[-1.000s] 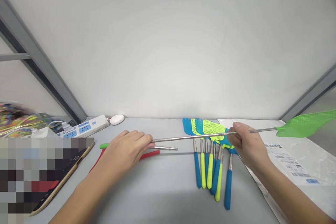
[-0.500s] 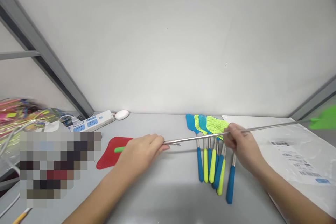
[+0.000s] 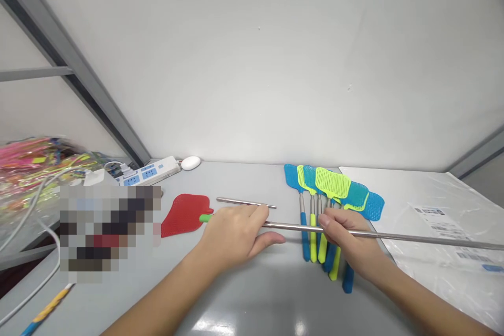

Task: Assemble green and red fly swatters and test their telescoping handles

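White wall (image 3: pixel 252 63) behind a grey desk (image 3: pixel 244 178), a grey metal frame bar (image 3: pixel 66 58) running down at far left.

Item: bare right hand (image 3: pixel 350 241), at centre right. Grip: fingers closed around a long, thin stainless-steel rod (image 3: pixel 413 238), which lies nearly level across the desk, its far end running out of view at right.

Item: bare left hand (image 3: pixel 232 236), left of centre, thumb spread. Its fingers meet the rod's left end; whether that grip is clamped or only touching cannot be told.

Item: red plastic mesh swatter head (image 3: pixel 183 215), just left of the left hand, with a short green plastic stub (image 3: pixel 205 218) touching the hand's heel.

Item: loose steel rod (image 3: pixel 246 202), lying on the desk just beyond the left hand.

Item: fan of swatters with blue and yellow-green mesh heads (image 3: pixel 326 181), their blue and yellow-green sleeved handles (image 3: pixel 313 236) passing under the held rod, near the right hand.

Around: white power strip (image 3: pixel 149 170); white oval object (image 3: pixel 191 163); clear bag of bright swatters (image 3: pixel 35 160) at far left; pixelated patch (image 3: pixel 106 231); white cable (image 3: pixel 35 283); clear plastic sheet with printed labels (image 3: pixel 444 194) at right.
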`<state>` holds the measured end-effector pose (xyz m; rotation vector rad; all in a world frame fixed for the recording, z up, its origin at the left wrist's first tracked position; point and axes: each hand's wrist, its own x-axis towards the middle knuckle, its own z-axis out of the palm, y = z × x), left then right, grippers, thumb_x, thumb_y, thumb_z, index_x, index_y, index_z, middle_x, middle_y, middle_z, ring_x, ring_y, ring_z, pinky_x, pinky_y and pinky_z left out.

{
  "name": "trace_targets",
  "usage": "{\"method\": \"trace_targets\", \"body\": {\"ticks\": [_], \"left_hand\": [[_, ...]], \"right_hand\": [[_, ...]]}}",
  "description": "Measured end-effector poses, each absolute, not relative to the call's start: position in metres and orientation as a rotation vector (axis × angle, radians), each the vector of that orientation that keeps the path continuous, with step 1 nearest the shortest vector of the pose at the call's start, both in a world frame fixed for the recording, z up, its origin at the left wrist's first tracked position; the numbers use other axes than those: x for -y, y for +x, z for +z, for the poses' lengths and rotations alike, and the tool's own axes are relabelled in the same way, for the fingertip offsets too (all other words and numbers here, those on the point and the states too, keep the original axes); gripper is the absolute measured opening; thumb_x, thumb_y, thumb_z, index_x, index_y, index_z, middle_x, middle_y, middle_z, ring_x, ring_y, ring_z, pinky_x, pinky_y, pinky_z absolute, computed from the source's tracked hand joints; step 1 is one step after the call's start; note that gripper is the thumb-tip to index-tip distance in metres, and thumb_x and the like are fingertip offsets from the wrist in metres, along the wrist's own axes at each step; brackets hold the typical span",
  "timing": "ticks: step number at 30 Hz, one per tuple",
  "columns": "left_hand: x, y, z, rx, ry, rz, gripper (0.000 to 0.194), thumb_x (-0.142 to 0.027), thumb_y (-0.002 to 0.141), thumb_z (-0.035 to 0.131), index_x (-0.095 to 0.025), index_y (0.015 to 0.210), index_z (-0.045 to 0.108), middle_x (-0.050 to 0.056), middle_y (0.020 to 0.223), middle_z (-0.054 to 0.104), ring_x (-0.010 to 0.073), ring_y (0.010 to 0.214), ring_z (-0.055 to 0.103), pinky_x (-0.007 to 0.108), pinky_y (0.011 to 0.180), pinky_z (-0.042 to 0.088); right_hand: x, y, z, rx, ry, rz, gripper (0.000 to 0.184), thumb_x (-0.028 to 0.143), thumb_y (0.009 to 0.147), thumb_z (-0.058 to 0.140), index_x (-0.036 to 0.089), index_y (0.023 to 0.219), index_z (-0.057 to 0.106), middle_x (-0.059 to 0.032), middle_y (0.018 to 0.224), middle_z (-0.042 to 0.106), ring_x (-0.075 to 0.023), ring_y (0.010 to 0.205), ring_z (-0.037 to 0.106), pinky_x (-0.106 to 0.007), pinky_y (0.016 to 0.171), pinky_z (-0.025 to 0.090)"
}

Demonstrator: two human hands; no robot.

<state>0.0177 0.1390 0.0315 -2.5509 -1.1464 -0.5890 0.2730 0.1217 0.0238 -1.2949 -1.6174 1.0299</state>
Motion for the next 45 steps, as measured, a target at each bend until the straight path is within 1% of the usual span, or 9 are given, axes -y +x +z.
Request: {"method": "trace_targets", "body": {"ticks": [3,10,15,19,22,25,31,38,45], "left_hand": [[-0.150,-0.006,0.039,1.222,-2.495,-0.576,0.056,-0.059,0.098,0.017,-0.020,0.075,0.049,-0.001,0.058,0.060,0.0162,0.048,0.054,0.027,0.045,0.021],[-0.165,-0.045,0.047,1.349,-2.289,-0.646,0.052,-0.051,0.099,0.017,-0.021,0.069,0.046,-0.002,0.048,0.049,0.0142,0.043,0.044,0.028,0.047,0.020],[-0.166,-0.031,0.038,1.447,-2.343,-0.557,0.046,-0.045,0.099,0.025,-0.020,0.068,0.049,-0.001,0.054,0.054,0.0151,0.050,0.049,0.028,0.050,0.026],[-0.152,-0.001,0.035,1.277,-2.440,-0.526,0.045,-0.047,0.099,0.031,-0.020,0.070,0.053,0.001,0.062,0.060,0.0164,0.054,0.054,0.029,0.053,0.030],[-0.138,0.021,0.032,1.088,-2.469,-0.580,0.039,-0.045,0.099,0.036,-0.021,0.075,0.056,0.000,0.063,0.060,0.0166,0.054,0.054,0.029,0.052,0.030],[-0.136,0.024,0.032,1.038,-2.441,-0.599,0.039,-0.042,0.099,0.038,-0.021,0.071,0.054,-0.002,0.058,0.056,0.0151,0.049,0.051,0.029,0.049,0.026],[-0.161,-0.028,0.045,1.098,-2.326,-0.622,0.045,-0.036,0.100,0.032,-0.021,0.061,0.048,-0.002,0.048,0.049,0.0140,0.043,0.045,0.029,0.048,0.025],[-0.176,-0.063,0.049,1.095,-2.113,-0.717,0.037,-0.025,0.093,0.038,-0.022,0.056,0.044,-0.001,0.046,0.042,0.0156,0.047,0.039,0.030,0.054,0.027],[-0.187,-0.089,0.043,1.447,-1.941,-0.761,0.037,-0.026,0.089,0.041,-0.020,0.053,0.039,-0.001,0.049,0.034,0.0140,0.052,0.037,0.029,0.055,0.023]], "right_hand": [[-0.127,0.287,0.022,1.511,-1.284,0.970,0.047,0.048,0.090,0.051,0.022,0.053,0.036,0.0036,0.052,0.031,-0.0119,0.050,0.030,-0.027,0.047,0.025],[-0.135,0.306,0.014,1.439,-1.266,1.027,0.048,0.049,0.092,0.051,0.022,0.057,0.033,0.0042,0.056,0.027,-0.0121,0.053,0.025,-0.030,0.050,0.019],[-0.139,0.299,0.020,1.446,-1.287,1.038,0.051,0.048,0.095,0.043,0.021,0.054,0.029,0.0042,0.052,0.025,-0.0123,0.051,0.022,-0.031,0.052,0.019],[-0.136,0.290,0.020,1.475,-1.286,1.035,0.053,0.051,0.095,0.041,0.021,0.053,0.030,0.0035,0.051,0.028,-0.0125,0.052,0.025,-0.030,0.052,0.021],[-0.129,0.282,0.018,1.532,-1.256,1.065,0.052,0.054,0.093,0.044,0.021,0.054,0.033,0.0032,0.051,0.031,-0.0124,0.051,0.027,-0.029,0.051,0.021],[-0.126,0.278,0.016,1.524,-1.243,1.043,0.053,0.056,0.092,0.045,0.021,0.054,0.033,0.0035,0.051,0.030,-0.0123,0.051,0.026,-0.029,0.051,0.021],[-0.128,0.277,0.020,1.465,-1.208,1.007,0.055,0.058,0.092,0.045,0.021,0.053,0.031,0.0038,0.053,0.026,-0.0120,0.052,0.023,-0.029,0.051,0.019],[-0.128,0.281,0.023,1.425,-1.187,1.060,0.055,0.055,0.093,0.046,0.021,0.054,0.026,0.0045,0.053,0.022,-0.0115,0.051,0.019,-0.030,0.051,0.015],[-0.144,0.293,0.023,1.231,-1.175,1.076,0.055,0.048,0.093,0.051,0.022,0.053,0.023,0.0061,0.051,0.017,-0.0107,0.051,0.014,-0.031,0.050,0.013]]}}
